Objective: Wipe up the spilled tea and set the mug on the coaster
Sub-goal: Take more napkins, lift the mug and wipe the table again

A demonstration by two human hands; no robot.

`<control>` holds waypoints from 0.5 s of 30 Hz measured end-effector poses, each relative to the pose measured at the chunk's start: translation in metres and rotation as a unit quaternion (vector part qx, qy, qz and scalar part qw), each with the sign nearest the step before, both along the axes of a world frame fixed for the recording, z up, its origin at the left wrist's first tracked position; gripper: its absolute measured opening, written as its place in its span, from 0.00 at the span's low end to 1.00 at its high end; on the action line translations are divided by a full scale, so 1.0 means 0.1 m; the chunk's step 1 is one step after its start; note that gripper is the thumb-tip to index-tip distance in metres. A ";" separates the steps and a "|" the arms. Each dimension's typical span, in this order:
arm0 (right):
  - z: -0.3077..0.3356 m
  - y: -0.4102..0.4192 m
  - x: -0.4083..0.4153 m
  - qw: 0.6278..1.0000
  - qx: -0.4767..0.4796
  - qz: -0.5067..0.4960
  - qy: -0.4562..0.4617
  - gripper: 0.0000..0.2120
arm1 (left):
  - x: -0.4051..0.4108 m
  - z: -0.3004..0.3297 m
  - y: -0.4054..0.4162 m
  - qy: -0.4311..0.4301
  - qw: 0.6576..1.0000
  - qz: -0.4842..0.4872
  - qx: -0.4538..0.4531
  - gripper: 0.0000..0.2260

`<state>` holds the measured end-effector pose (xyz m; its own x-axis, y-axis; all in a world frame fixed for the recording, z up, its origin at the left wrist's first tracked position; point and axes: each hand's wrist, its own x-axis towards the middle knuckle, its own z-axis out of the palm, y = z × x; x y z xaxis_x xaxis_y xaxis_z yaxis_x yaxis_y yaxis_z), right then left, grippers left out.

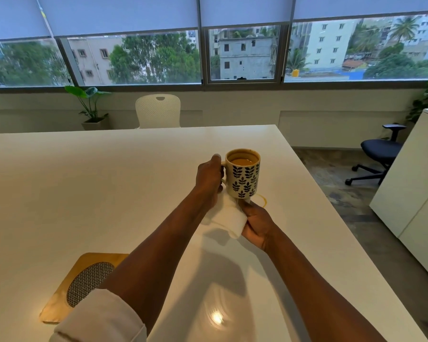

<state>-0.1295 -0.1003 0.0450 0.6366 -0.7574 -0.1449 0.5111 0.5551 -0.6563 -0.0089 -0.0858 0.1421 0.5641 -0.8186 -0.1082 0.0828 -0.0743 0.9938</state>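
White desk [84, 193]: carries all; tea ring [263, 199] just right of the mug's foot.
Mug [244, 172]: near full, lifted by left hand [209, 177] clasping the handle; keep level.
Cloth [229, 217]: folded, gripped in right hand [256, 225], under the mug's base; dab drips, then sweep the ring.
Coaster [84, 285]: wooden, near left, well apart from the mug.

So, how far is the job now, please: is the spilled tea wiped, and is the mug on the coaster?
Nothing looks finished. In hand: the left hand holds the mug by its handle, raised off the table, and the right hand holds a white cloth beneath it. Left: a tea ring shows beside the cloth, and the coaster at the near left has no mug on it.
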 end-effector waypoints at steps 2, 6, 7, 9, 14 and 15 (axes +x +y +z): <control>0.00 0.03 -0.04 1.000 -0.011 -0.003 0.026 0.16 | 0.04 0.00 0.00 0.002 1.000 0.005 0.005 0.16; 0.03 0.06 -0.19 0.999 -0.029 -0.002 0.034 0.15 | 0.11 0.00 0.01 0.006 1.000 0.006 0.015 0.16; 0.03 0.04 -0.23 0.999 -0.030 -0.005 0.036 0.14 | 0.12 -0.01 0.01 0.007 1.000 0.005 0.015 0.16; 0.01 -0.01 -0.29 0.999 -0.029 -0.020 0.041 0.12 | 0.13 -0.03 0.02 0.008 1.000 0.002 0.014 0.16; 0.01 -0.12 -0.35 0.996 -0.020 -0.054 0.068 0.19 | 0.12 -0.06 0.06 0.014 1.000 -0.019 0.009 0.17; 0.03 -0.13 -0.35 0.995 -0.022 -0.061 0.074 0.19 | 0.11 -0.06 0.06 0.015 1.000 -0.025 0.008 0.17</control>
